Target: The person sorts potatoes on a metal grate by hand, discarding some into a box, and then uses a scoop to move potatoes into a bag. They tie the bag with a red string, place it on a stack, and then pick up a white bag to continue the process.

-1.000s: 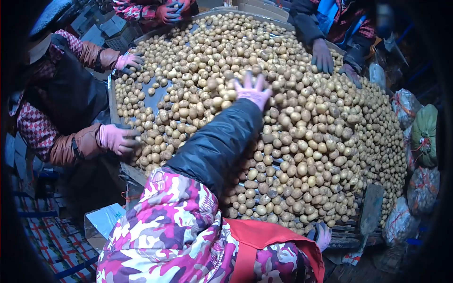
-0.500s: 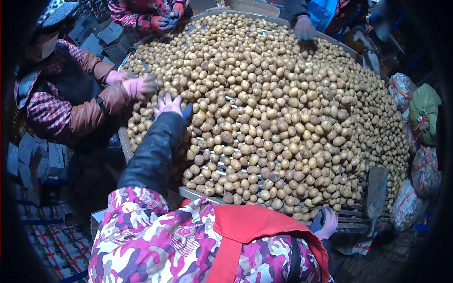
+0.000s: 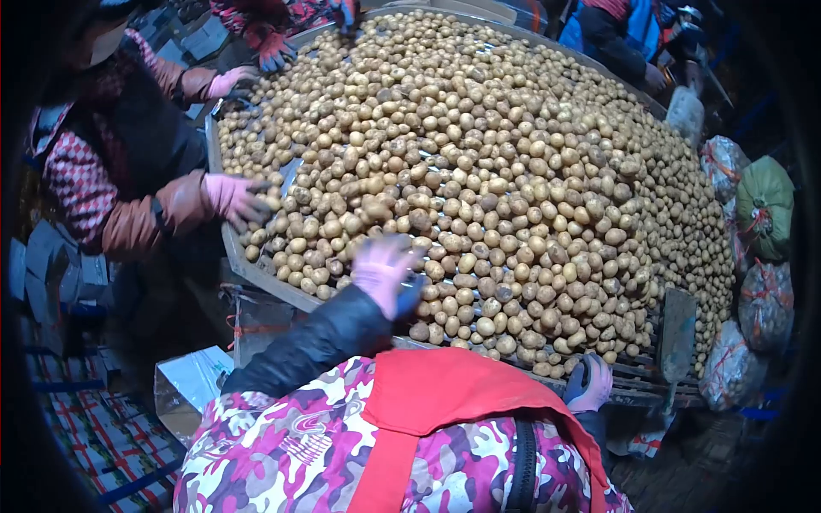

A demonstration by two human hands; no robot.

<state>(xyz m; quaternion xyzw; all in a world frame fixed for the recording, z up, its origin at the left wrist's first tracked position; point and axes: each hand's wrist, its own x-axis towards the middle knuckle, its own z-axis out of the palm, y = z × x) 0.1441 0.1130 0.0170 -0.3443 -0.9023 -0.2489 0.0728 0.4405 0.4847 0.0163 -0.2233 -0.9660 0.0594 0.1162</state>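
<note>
A large heap of potatoes (image 3: 513, 197) covers a slatted sorting table (image 3: 278, 286) with a raised rim. My left hand (image 3: 386, 272), in a pink and dark glove, is over the potatoes near the front rim, blurred, with its fingers spread and nothing seen in them. Farther right, my right hand (image 3: 588, 385), gloved alike, rests at the front edge beside the nearest potatoes. Its fingers curl over the edge and are partly hidden.
At the left stands a co-worker (image 3: 128, 145) with both gloved hands at the potatoes. Other people reach in at the far side. A flat board (image 3: 678, 335) stands at the front right. Filled bags (image 3: 764, 209) line the right side; an open carton (image 3: 192, 380) lies below left.
My left hand has swept right and nearer to me across the potatoes, baring part of the left rim. My right hand stays at the edge. The co-workers' hands have shifted.
</note>
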